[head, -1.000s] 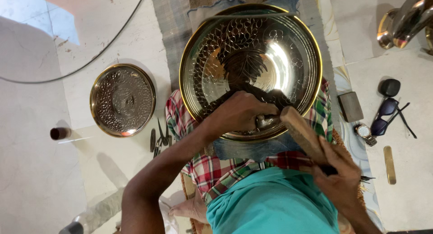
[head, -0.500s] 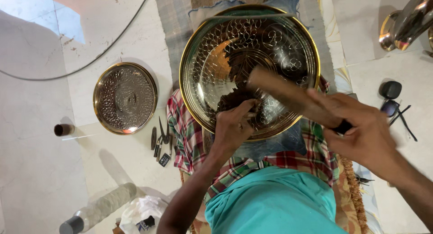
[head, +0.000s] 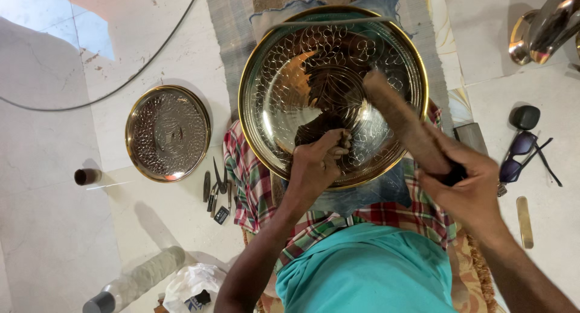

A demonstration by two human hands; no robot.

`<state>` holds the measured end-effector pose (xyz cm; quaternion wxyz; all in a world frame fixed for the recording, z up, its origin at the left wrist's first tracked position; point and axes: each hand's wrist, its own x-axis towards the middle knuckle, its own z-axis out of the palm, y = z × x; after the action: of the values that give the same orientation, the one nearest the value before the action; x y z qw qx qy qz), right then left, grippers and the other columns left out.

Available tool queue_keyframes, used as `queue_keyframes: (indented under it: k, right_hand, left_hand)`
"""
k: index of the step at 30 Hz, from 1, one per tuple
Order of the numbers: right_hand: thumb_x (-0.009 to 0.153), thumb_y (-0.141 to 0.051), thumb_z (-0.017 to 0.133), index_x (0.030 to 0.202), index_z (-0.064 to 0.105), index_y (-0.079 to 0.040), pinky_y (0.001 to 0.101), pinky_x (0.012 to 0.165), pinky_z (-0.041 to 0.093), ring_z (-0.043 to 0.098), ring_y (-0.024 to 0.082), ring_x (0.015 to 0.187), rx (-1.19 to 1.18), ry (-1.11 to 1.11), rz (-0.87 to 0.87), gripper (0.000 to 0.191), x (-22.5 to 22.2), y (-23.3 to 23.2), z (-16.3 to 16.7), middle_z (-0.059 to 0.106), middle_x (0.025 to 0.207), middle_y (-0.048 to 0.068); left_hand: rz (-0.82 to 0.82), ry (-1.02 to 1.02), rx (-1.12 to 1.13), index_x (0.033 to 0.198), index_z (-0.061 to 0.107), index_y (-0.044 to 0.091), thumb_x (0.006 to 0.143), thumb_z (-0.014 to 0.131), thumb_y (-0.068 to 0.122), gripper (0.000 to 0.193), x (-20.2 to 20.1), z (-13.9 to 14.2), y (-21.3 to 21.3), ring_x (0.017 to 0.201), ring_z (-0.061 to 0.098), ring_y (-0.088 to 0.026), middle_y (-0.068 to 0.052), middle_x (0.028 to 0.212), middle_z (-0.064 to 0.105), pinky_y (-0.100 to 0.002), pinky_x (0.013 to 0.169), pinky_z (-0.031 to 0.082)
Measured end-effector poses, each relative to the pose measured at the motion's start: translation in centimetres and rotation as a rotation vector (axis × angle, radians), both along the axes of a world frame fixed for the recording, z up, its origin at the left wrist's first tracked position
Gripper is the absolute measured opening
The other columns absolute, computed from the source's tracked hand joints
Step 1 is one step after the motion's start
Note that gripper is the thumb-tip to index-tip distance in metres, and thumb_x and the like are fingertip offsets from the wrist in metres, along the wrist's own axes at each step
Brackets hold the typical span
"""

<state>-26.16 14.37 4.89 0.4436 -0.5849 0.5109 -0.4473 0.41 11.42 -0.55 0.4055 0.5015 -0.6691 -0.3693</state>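
Pale marble floor (head: 54, 228). On it: small engraved brass plate (head: 168, 134) at left, dark little cylinder (head: 86, 176) beyond it, cluster of small hand tools (head: 216, 191), clear plastic bottle (head: 136, 281) lying down, white plastic bag (head: 192, 284), black cable (head: 121, 86), woven mat (head: 232, 23), sunglasses (head: 524, 149), flat brass strip (head: 524, 222).

The large round brass tray (head: 386, 65) gleams silver with engraved leaf patterns and a golden rim; the checked cloth (head: 244, 180) is red, green and white; the shirt (head: 368, 271) is turquoise.
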Motion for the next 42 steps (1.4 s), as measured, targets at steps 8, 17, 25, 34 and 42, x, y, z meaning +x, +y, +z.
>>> queue_keyframes:
  k: [8, 17, 25, 34, 42]
  right_hand:
    - [0.069, 0.003, 0.073, 0.139, 0.067, -0.013, 0.0238, 0.058, 0.053, 0.068, 0.014, 0.069, -0.047, 0.673, 0.128, 0.072, -0.8, -2.3, 4.2, 0.074, 0.123, 0.015]
    - [0.078, -0.003, 0.071, 0.13, 0.064, -0.001, 0.0239, 0.079, 0.054, 0.068, 0.019, 0.095, -0.116, 0.275, 0.059, 0.053, -1.1, 0.0, 1.6, 0.069, 0.12, 0.014]
    - [0.071, 0.003, 0.072, 0.15, 0.062, -0.008, 0.0277, 0.062, 0.052, 0.066, 0.016, 0.072, 0.154, 0.281, -0.012, 0.08, -2.2, 3.1, 0.7, 0.072, 0.115, 0.013]
    - [0.069, 0.004, 0.077, 0.141, 0.063, -0.003, 0.0273, 0.074, 0.056, 0.069, 0.023, 0.084, 0.148, 0.504, -0.232, 0.074, -0.3, 7.8, -0.5, 0.071, 0.113, 0.018]
    - [0.069, -0.003, 0.074, 0.133, 0.065, 0.001, 0.0332, 0.092, 0.054, 0.069, 0.024, 0.108, -0.111, 0.542, -0.338, 0.065, 0.7, 14.9, -8.0, 0.068, 0.123, 0.021]
  left_hand:
    - [-0.137, -0.077, 0.053, 0.127, 0.066, 0.006, 0.076, 0.061, -0.013, 0.055, 0.6, -0.9, -0.4, 0.096, 0.079, -0.022, -0.013, 0.107, 0.079, -0.027, 0.079, 0.067]
    - [-0.245, -0.2, 0.034, 0.121, 0.071, 0.007, 0.074, 0.057, -0.015, 0.053, 0.9, 0.0, -1.6, 0.091, 0.079, -0.024, -0.015, 0.107, 0.077, -0.025, 0.062, 0.065]
    - [-0.342, -0.273, 0.026, 0.124, 0.072, 0.011, 0.074, 0.059, -0.015, 0.057, 1.0, 1.4, -2.7, 0.077, 0.079, -0.021, -0.012, 0.104, 0.078, -0.03, 0.054, 0.058]
    - [-0.601, -0.261, -0.025, 0.118, 0.074, 0.018, 0.078, 0.065, -0.008, 0.048, 0.7, 2.8, -4.6, 0.072, 0.076, -0.018, -0.006, 0.089, 0.078, -0.033, 0.055, 0.056]
    - [-0.804, -0.178, -0.212, 0.11, 0.076, 0.021, 0.081, 0.068, -0.004, 0.04, 0.0, 1.8, -6.5, 0.064, 0.07, -0.016, -0.001, 0.081, 0.076, -0.031, 0.054, 0.053]
